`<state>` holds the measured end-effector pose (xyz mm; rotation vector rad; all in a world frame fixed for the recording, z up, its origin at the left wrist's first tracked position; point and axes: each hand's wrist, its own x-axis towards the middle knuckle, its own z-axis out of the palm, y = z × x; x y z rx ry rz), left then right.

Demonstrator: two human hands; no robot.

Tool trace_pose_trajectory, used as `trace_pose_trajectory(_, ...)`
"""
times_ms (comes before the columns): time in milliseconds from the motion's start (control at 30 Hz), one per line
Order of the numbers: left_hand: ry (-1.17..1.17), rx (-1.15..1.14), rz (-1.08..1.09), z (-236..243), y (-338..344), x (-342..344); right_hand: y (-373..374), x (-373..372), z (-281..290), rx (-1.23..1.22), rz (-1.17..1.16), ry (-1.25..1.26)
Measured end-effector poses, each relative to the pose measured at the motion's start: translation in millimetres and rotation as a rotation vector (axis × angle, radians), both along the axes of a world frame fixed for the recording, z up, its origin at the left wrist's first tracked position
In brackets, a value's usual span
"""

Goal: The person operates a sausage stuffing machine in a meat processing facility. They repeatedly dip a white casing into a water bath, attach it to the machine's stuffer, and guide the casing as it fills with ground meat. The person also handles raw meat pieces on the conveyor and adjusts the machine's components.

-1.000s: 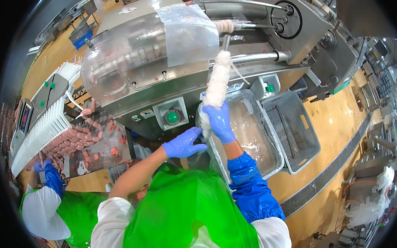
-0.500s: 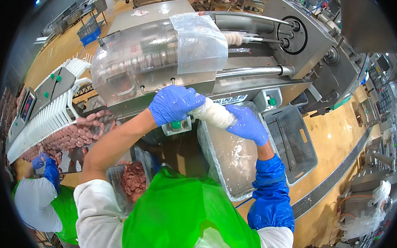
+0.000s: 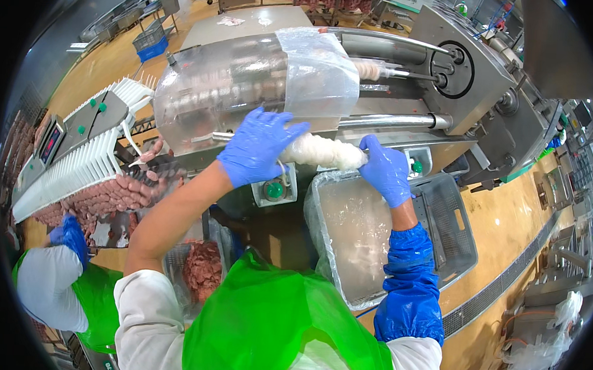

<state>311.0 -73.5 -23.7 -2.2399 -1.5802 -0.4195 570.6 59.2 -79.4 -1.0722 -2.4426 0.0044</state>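
Note:
In front of the machine, a bunched, wet white sausage casing [image 3: 328,152] lies level between my two blue-gloved hands. My left hand [image 3: 255,147] is over its left end, with its fingers loosened and stretched apart and the thumb hidden. To the left of that hand a thin metal rod [image 3: 222,136] sticks out, in line with the casing. My right hand [image 3: 384,172] is closed round the casing's right end. Beneath the casing stands a plastic-lined tub [image 3: 315,215] of cloudy liquid.
A stainless-steel stuffing machine [image 3: 394,140] with a clear cover [image 3: 202,82] runs across ahead. Left are a rack of white hooks [image 3: 88,182], linked sausages [image 3: 127,191] and a co-worker [image 3: 54,283]. Nearby are a bin of ground meat [image 3: 202,268] and a grey crate [image 3: 462,248].
My left hand has loosened its wrap and its fingers have spread. The right hand is slightly farther from me, and more of the casing shows between the hands. The view has shifted slightly.

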Motion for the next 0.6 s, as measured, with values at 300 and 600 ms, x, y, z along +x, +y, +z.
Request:
trace_pose_trajectory(300,0.106,-0.065,0.15,-20.2,25.4,5.5,-20.6,-64.3,11.3,0.021,0.187,0.033)
trace_pose_trajectory(600,0.067,0.046,0.06,44.7,-20.4,-85.2,17.7,-78.5,26.0,0.016,0.178,0.039)
